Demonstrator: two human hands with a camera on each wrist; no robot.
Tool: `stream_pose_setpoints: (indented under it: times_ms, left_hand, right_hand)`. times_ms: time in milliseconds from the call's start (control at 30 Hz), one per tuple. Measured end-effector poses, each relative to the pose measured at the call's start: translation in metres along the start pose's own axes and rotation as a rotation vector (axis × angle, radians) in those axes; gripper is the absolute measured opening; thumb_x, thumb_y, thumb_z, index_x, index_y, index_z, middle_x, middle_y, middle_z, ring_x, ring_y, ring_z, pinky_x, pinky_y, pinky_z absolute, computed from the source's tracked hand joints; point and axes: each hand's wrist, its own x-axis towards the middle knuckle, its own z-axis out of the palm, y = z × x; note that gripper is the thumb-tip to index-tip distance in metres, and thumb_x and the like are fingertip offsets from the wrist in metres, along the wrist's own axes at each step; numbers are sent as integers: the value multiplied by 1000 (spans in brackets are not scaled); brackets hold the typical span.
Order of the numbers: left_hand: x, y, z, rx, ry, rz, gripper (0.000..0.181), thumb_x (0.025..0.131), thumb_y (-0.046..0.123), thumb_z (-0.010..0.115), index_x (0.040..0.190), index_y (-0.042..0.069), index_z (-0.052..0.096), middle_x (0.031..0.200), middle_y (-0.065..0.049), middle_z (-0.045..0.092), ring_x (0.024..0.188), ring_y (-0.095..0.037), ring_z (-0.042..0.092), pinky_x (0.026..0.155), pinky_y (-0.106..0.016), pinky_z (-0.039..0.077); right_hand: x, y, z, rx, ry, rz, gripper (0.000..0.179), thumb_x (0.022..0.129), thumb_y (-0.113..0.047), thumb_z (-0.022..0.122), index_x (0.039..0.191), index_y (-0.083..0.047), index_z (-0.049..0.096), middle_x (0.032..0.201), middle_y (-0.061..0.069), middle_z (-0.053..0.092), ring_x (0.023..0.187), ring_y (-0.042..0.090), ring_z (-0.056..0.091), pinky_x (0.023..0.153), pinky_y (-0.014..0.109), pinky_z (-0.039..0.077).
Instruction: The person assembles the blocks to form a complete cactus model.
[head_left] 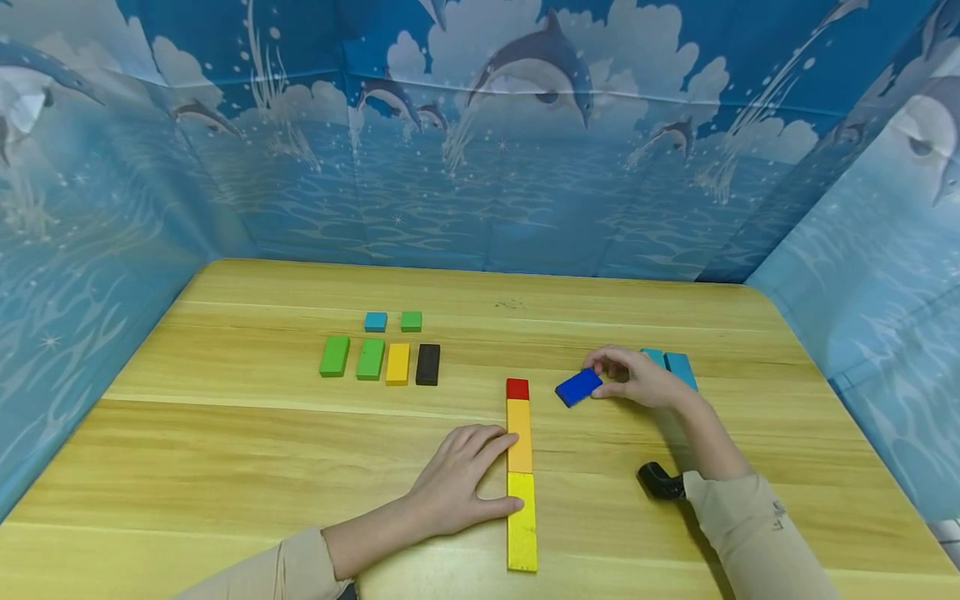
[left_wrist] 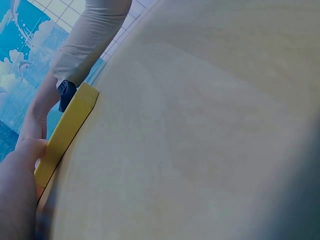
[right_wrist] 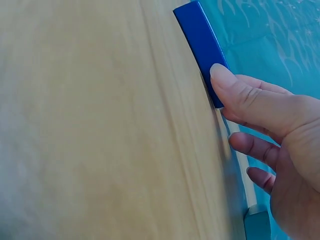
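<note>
A yellow block, an orange block and a red block form a straight line on the table, end to end. From its left side, my left hand touches the line, the index fingertip on the orange block and the thumb on the yellow one. To the right of the red end, my right hand pinches a dark blue block between thumb and fingers. In the right wrist view the thumb lies on the near end of this blue block. Little of the left hand shows in its own wrist view.
At the back left, several green blocks, a yellow block, a black block and a small blue block stand in two rows. Light blue blocks lie behind the right hand. A dolphin-print curtain borders the wooden table.
</note>
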Motion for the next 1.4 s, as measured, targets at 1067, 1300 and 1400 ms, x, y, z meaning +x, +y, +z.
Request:
stream_pose_setpoints:
  times_ms: [1067, 1300, 1400]
  left_hand:
    - [0, 0, 4, 11, 30, 16, 71, 84, 65, 44, 139, 19, 38, 135, 1, 40, 123, -18, 34, 105, -40, 25]
    - [-1, -1, 4, 14, 31, 14, 72, 84, 65, 43, 139, 20, 37, 135, 2, 40, 124, -18, 33, 104, -39, 26]
    - [-1, -1, 4, 14, 30, 12, 72, 84, 65, 42, 139, 20, 37, 135, 2, 40, 124, -18, 33, 104, -40, 26]
  right_hand:
    - [-16, -18, 22, 81, 105, 72, 29, 75, -19, 75, 97, -8, 59, 79, 5, 54, 73, 18, 47, 62, 24, 41]
    - [-21, -30, 35, 90, 141, 67, 30, 74, -18, 76, 97, -8, 58, 80, 5, 54, 73, 21, 47, 62, 22, 41]
    - [-22, -34, 40, 81, 162, 69, 31, 73, -17, 77, 97, -8, 59, 79, 4, 54, 72, 20, 48, 61, 21, 41]
